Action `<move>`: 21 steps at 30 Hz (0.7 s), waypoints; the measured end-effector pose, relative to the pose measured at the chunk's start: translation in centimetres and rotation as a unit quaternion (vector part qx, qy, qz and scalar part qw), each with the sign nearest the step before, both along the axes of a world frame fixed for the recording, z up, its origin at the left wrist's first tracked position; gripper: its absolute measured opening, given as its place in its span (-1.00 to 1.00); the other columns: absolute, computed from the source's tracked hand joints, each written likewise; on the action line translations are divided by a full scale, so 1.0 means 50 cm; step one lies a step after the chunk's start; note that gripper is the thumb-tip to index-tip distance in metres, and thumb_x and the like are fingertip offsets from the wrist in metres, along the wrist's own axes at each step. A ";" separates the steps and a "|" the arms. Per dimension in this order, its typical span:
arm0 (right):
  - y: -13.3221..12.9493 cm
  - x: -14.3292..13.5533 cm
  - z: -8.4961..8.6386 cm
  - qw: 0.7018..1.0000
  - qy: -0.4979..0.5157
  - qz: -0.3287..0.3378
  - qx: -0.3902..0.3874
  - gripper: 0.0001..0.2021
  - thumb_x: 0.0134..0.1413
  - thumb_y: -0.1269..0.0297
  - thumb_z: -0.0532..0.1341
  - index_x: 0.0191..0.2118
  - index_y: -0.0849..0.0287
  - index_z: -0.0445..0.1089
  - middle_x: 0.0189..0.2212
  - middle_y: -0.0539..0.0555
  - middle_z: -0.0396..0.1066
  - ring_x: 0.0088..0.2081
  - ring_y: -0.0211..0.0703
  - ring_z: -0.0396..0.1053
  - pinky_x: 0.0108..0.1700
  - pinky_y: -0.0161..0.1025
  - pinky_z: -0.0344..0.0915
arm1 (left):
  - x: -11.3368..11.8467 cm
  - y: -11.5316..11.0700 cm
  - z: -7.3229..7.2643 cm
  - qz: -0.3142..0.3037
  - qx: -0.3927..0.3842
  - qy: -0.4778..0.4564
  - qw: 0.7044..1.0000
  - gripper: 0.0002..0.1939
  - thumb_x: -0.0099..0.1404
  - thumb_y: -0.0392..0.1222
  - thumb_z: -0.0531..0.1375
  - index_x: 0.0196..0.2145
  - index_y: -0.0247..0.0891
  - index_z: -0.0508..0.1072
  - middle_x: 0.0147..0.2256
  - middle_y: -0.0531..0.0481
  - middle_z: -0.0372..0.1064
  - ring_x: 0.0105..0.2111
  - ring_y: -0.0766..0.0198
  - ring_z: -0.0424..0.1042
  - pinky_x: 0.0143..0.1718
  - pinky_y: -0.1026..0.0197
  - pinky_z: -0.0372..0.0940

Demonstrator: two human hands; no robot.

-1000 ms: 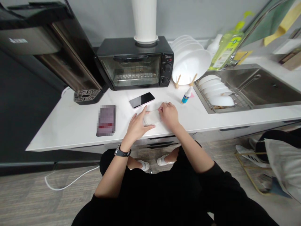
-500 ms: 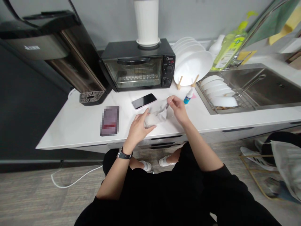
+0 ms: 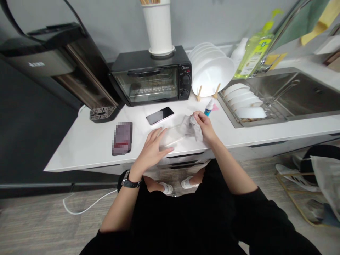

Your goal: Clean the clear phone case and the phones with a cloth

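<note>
My right hand [image 3: 205,127] pinches a crumpled light grey cloth [image 3: 189,126] just above the white counter [image 3: 87,145]. My left hand [image 3: 152,146], with a watch on its wrist, lies at the left end of a pale, flat, see-through item [image 3: 171,136]; its thumb and fingers are spread apart around that end. Whether the item is a bag or a thin tray I cannot tell. Behind my left hand lies a phone [image 3: 159,115], dark screen up. A small blue and white spray bottle [image 3: 208,107] stands just beyond my right hand.
A blurred purple item [image 3: 122,138] lies left on the counter. Behind are a water dispenser [image 3: 103,113], a toaster oven [image 3: 151,85] with a white holder [image 3: 159,32] on top, and racked plates [image 3: 211,76]. To the right, bowls [image 3: 249,112] sit at the sink [image 3: 294,106].
The grey cloth has shifted right with my right hand, away from my left hand. My left hand has moved slightly left and its fingers have spread. The camera view has shifted a little.
</note>
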State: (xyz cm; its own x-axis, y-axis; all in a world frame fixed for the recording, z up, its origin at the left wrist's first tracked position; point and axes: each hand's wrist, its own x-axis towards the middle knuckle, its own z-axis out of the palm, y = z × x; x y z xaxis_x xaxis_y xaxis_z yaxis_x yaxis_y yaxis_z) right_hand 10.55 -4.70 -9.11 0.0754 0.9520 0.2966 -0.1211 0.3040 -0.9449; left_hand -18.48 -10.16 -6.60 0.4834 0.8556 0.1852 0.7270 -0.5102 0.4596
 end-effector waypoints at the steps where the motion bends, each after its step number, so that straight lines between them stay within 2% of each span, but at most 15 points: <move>1: -0.001 0.001 0.002 1.000 0.000 0.005 0.000 -0.45 0.10 -0.39 0.43 -0.30 0.02 0.39 -0.41 -0.07 0.27 -0.35 -0.20 0.21 -0.27 -0.24 0.22 | 0.002 0.023 0.007 0.008 0.011 -0.007 1.000 -0.14 0.50 0.30 0.23 0.57 -0.14 0.18 0.55 -0.24 0.12 0.56 -0.15 0.06 0.58 -0.24 0.08; 3: -0.004 0.000 0.006 1.000 -0.004 0.022 -0.009 -0.43 0.08 -0.40 0.44 -0.31 0.03 0.39 -0.43 -0.08 0.25 -0.37 -0.21 0.18 -0.30 -0.24 0.17 | 0.011 0.084 0.021 0.032 0.040 -0.010 0.999 -0.19 0.56 0.27 0.15 0.55 -0.22 0.19 0.52 -0.28 0.19 0.51 -0.12 0.18 0.56 -0.20 0.09; 5: -0.008 -0.002 0.010 0.999 -0.013 0.037 -0.023 -0.41 0.05 -0.42 0.44 -0.30 0.04 0.38 -0.45 -0.10 0.22 -0.41 -0.24 0.13 -0.34 -0.25 0.11 | 0.023 0.153 0.028 0.075 0.061 0.017 0.995 -0.21 0.57 0.19 0.16 0.55 -0.31 0.19 0.50 -0.35 0.22 0.49 -0.15 0.21 0.55 -0.19 0.10; 7: -0.013 -0.005 0.012 0.998 -0.023 0.048 -0.035 -0.40 0.05 -0.43 0.44 -0.30 0.05 0.38 -0.47 -0.12 0.19 -0.44 -0.27 0.09 -0.38 -0.26 0.05 | 0.034 0.215 0.027 0.113 0.046 0.070 0.990 -0.15 0.53 0.15 0.23 0.54 -0.43 0.19 0.48 -0.44 0.23 0.48 -0.25 0.23 0.54 -0.20 0.09; 9: -0.015 -0.006 0.013 0.997 -0.030 0.055 -0.040 -0.40 0.06 -0.43 0.43 -0.29 0.06 0.37 -0.49 -0.13 0.19 -0.47 -0.28 0.09 -0.40 -0.26 0.02 | 0.042 0.255 0.021 0.123 0.019 0.112 0.986 -0.10 0.49 0.12 0.29 0.54 -0.49 0.18 0.45 -0.48 0.28 0.45 -0.28 0.28 0.50 -0.19 0.13; 13: -0.014 -0.007 0.012 0.996 -0.040 0.059 -0.044 -0.39 0.06 -0.44 0.42 -0.30 0.07 0.37 -0.49 -0.13 0.22 -0.47 -0.29 0.12 -0.41 -0.27 0.04 | 0.050 0.268 0.012 0.117 0.026 0.111 0.987 -0.17 0.46 0.06 0.34 0.51 -0.39 0.27 0.34 -0.39 0.45 0.34 -0.21 0.42 0.38 -0.07 0.30; 17: -0.009 -0.013 0.011 0.998 -0.047 0.022 -0.033 -0.37 0.03 -0.45 0.43 -0.29 0.07 0.37 -0.48 -0.14 0.21 -0.47 -0.30 0.12 -0.40 -0.27 0.06 | 0.050 0.255 0.020 0.139 0.049 0.090 0.985 -0.21 0.41 0.07 0.38 0.44 -0.38 0.38 0.17 -0.43 0.58 0.18 -0.27 0.55 0.25 -0.11 0.38; 19: -0.004 -0.019 0.012 0.999 -0.048 -0.015 -0.020 -0.37 0.05 -0.46 0.41 -0.27 0.06 0.36 -0.46 -0.14 0.20 -0.46 -0.31 0.10 -0.39 -0.27 0.04 | 0.047 0.257 0.029 0.141 0.019 0.032 0.989 -0.19 0.37 0.10 0.42 0.43 -0.36 0.41 0.15 -0.41 0.60 0.15 -0.25 0.58 0.23 -0.11 0.38; 21: 0.005 -0.028 0.015 0.997 -0.059 -0.055 -0.003 -0.39 0.11 -0.46 0.38 -0.24 0.04 0.35 -0.46 -0.14 0.18 -0.47 -0.30 0.08 -0.41 -0.26 0.00 | 0.046 0.265 0.038 0.115 -0.061 -0.073 0.989 -0.15 0.34 0.13 0.43 0.44 -0.33 0.40 0.11 -0.34 0.64 0.09 -0.16 0.61 0.18 -0.06 0.41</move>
State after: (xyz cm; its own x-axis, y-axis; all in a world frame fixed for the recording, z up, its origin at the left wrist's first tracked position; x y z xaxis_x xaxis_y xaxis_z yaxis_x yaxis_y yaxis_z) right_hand 9.18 -4.44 -8.34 0.1435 0.9418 0.3041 0.0249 0.3038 -0.9524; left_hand -16.17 3.09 -4.72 0.2494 0.9601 0.1264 0.7386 -0.2730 0.6164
